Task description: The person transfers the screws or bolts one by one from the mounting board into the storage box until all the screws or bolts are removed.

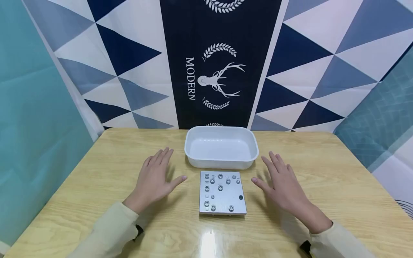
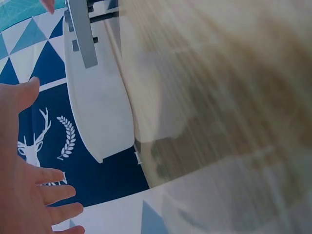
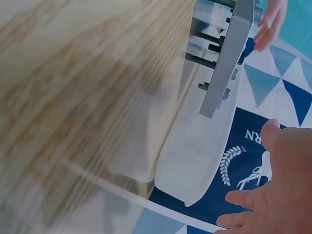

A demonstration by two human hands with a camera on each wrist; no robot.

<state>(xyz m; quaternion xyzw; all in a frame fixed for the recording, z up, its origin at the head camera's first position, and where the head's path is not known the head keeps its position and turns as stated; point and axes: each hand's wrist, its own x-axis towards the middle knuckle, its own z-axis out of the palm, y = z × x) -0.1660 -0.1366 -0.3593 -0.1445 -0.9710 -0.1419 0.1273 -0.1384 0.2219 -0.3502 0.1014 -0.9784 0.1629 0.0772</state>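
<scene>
A square silver metal plate [image 1: 226, 197] lies mid-table, set with several socket-head bolts and one dark hex piece [image 1: 241, 197] near its right edge. Dark bolt shanks [image 3: 201, 60] stick out beneath the plate in the right wrist view. To its left my left hand [image 1: 155, 181] hovers with fingers straight and thumb spread, holding nothing. On the other side my right hand [image 1: 282, 182] is held likewise, palm toward the plate and fingers extended. Neither hand touches the plate. Just behind it stands a white plastic tray [image 1: 222, 164], with no contents visible.
The light wooden table [image 1: 96, 200] ends at a back wall hung with patterned cloth [image 1: 138, 53], its dark middle strip showing a deer head. Teal cloth [image 1: 38, 118] hangs at the left side, and more fabric [image 1: 387, 118] at the right. Black straps [image 1: 138, 232] show at the sleeves.
</scene>
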